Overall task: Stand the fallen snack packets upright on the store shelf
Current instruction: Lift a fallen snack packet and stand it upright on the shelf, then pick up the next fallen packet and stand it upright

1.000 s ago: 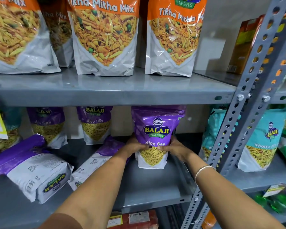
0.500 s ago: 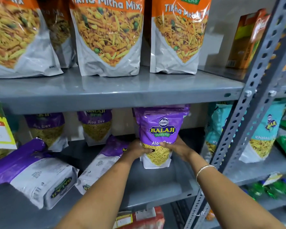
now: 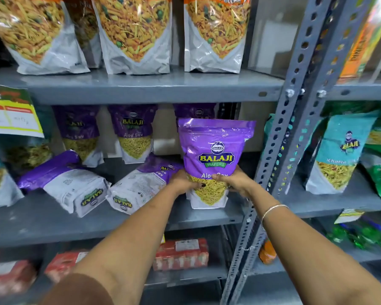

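A purple Aloo Sev packet (image 3: 215, 148) stands upright near the front right of the middle shelf (image 3: 53, 221). My left hand (image 3: 183, 181) grips its lower left side and my right hand (image 3: 235, 181) grips its lower right side. Two more purple packets lie fallen on the same shelf: one (image 3: 139, 188) just left of my left hand, another (image 3: 64, 183) further left. Behind them three purple packets stand upright at the back, among them one (image 3: 79, 133) and one (image 3: 133, 133); the third is mostly hidden by the held packet.
Orange Tikha Mitha Mix bags (image 3: 134, 34) line the upper shelf. A grey perforated upright post (image 3: 282, 139) stands just right of my right hand. Teal packets (image 3: 339, 155) fill the neighbouring bay. A price tag (image 3: 11, 111) hangs at the left. Red packs (image 3: 180, 254) sit on the shelf below.
The held purple packet has come forward toward the shelf's front edge, with both hands still on its lower sides. The camera has tilted down slightly.
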### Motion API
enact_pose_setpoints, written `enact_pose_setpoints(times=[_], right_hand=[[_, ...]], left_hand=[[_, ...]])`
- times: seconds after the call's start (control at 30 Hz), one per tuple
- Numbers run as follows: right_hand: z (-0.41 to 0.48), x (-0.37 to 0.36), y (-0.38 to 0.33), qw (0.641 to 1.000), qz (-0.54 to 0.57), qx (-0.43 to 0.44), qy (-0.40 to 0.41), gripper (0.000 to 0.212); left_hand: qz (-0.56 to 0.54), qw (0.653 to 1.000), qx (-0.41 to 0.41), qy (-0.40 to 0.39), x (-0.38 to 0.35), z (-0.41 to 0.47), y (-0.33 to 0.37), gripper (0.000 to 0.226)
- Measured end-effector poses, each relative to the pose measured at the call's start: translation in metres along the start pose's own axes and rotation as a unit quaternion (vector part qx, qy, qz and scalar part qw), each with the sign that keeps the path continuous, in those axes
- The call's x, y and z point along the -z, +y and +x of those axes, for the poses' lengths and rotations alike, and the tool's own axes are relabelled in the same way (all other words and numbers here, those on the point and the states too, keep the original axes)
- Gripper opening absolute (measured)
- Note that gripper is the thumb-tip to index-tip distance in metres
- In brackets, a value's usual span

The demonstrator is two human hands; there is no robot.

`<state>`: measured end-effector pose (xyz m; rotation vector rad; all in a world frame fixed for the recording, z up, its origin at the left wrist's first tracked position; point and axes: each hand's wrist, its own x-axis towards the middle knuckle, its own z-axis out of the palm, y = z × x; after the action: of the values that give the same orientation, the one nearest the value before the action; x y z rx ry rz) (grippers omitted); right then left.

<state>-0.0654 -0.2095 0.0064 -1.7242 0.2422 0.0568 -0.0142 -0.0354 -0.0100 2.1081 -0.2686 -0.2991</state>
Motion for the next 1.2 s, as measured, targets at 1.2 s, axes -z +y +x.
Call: enact_pose_setpoints(times=[1.2], right_hand=[[0.087, -0.21, 0.035, 0.969, 0.121, -0.213, 0.02, 0.032]], left_hand=[[-0.237, 0.94, 0.174, -0.175, 0.174, 0.041, -0.151, 0.008]])
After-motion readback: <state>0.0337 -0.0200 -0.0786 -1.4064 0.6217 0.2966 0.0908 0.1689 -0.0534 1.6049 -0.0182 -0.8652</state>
